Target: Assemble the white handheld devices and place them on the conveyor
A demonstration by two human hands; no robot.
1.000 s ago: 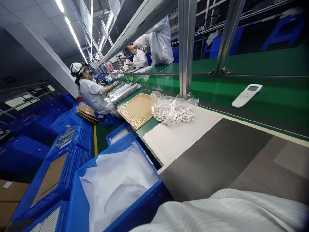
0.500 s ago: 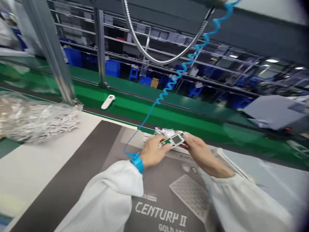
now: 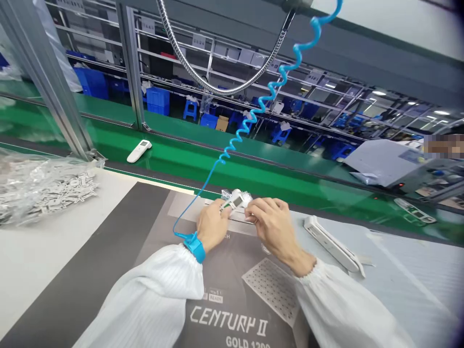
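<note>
My left hand (image 3: 212,224) and my right hand (image 3: 271,220) meet over the dark printed mat (image 3: 119,251). Both are closed on a small white device with a green circuit board (image 3: 234,199), held just above the mat's far edge. A small clear plastic bag (image 3: 246,197) lies right behind it. A blue wrist strap (image 3: 195,246) sits on my left wrist, and its coiled blue cord (image 3: 261,101) rises to the frame overhead. A white elongated housing (image 3: 331,243) lies to the right of my right hand.
A white handheld device (image 3: 138,151) lies on the green conveyor belt (image 3: 203,159) behind the bench. A clear bag of several small white parts (image 3: 43,191) sits at the left. A metal post (image 3: 47,82) stands at the left, and a flexible metal hose (image 3: 203,77) hangs overhead.
The view swung right from the blue bins and co-workers to my bench. Over the last half second both hands with the small device shifted slightly left, and the white housing at right came into view.
</note>
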